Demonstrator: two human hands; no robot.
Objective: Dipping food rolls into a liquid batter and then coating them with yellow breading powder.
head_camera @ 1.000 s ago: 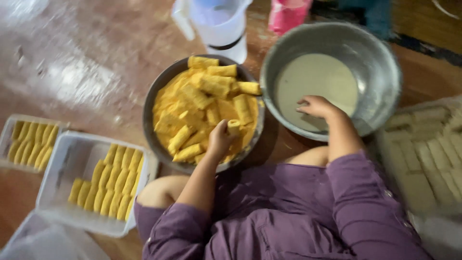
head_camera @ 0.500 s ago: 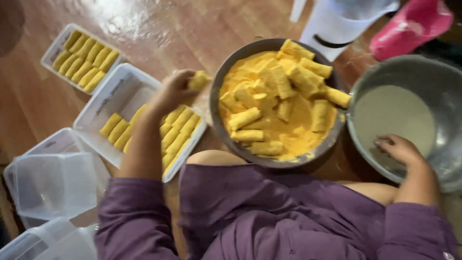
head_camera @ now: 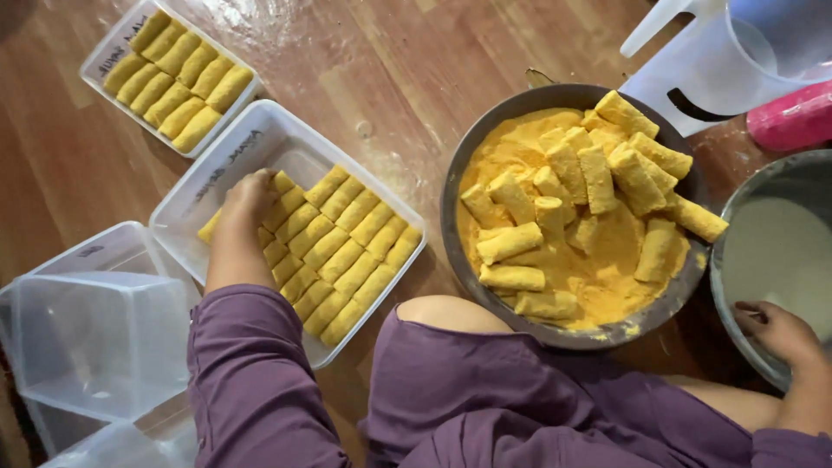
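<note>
Her left hand presses a golden, crumb-coated roll into the white tray at nine o'clock.

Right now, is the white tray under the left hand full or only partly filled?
Partly filled. The white tray holds rows of yellow rolls on one side; the end beyond the left hand shows bare bottom.

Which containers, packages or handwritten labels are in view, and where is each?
Open tray: centre left, white rectangular plastic, dark handwriting on its rim, partly filled with yellow crumbed rolls; left hand setting a roll in it.
Full tray: top left, white, smaller, dark handwriting on rim, packed with rolls.
Empty tubs: bottom left, clear plastic, stacked; a small pale label on one rim.
Jug: top right, translucent white, handled.
No screens or signs.
</note>
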